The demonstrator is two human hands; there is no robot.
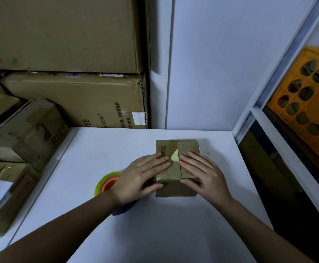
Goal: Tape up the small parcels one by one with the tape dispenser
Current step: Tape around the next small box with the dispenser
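Parcel [177, 168] sits on the white table [154, 234], a little right of centre, brown and already glossy with tape across its top. A seam runs down the middle of the top from 12 to 6 o'clock. A small pale triangle of paper [174, 156] shows at the seam, just between my fingertips.

Left hand [143, 177]: flat on the parcel's 9 o'clock half, fingers straight and close together, tips reaching the seam, thumb laid along the near edge. Pressing, not gripping.

Right hand [202, 173]: same on the 3 o'clock half, fingers straight, tips pointing toward the seam, thumb on the near top corner. Pressing as well. The two sets of fingertips nearly meet, with the seam between them.

Tape roll [105, 182]: at 9 o'clock of the parcel, on the table, mostly hidden under my left wrist. Yellowish clear tape with an orange core. A blue part [124, 209] shows below the wrist at 6 o'clock of the roll; I cannot tell its shape.

Surroundings: big cartons [69, 73] stacked against the wall at 11 o'clock. Smaller boxes [22, 133] piled off the table's 9 o'clock edge. Orange crate [306, 103] on a shelf at 2 o'clock, behind a white frame.
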